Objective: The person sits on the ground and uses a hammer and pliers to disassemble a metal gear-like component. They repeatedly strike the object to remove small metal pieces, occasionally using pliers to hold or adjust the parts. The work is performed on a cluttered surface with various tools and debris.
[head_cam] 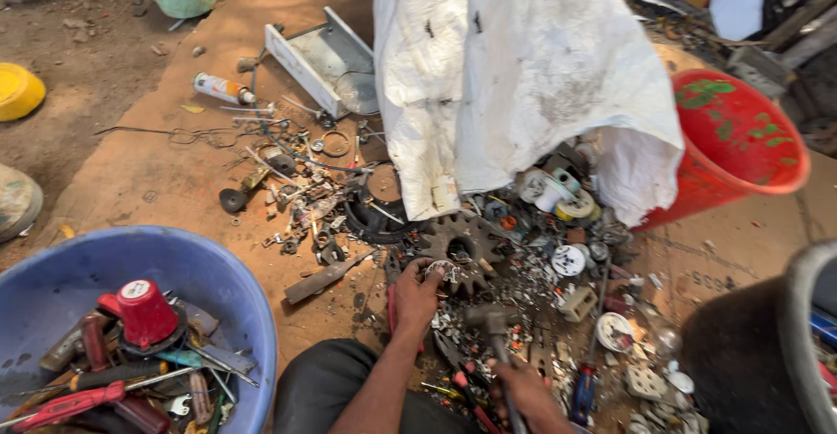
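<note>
Scrap point(523, 251) is heaped at centre frame beneath one white sack point(514, 76). One small round part point(442, 270) is pinched by the left hand point(417, 299) beside one toothed sprocket point(462, 240). One hammer point(497, 338) (head up) is gripped by the right hand point(527, 390); two tubs are seen, blue tub point(218, 277) lower left, red tub point(741, 155) right.

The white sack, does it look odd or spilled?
Yes. The white sack lies tipped, its mouth open, and scrap spills out across the cardboard: a gear, spools, small metal bits. The left hand rests in that pile beside the gear.
</note>
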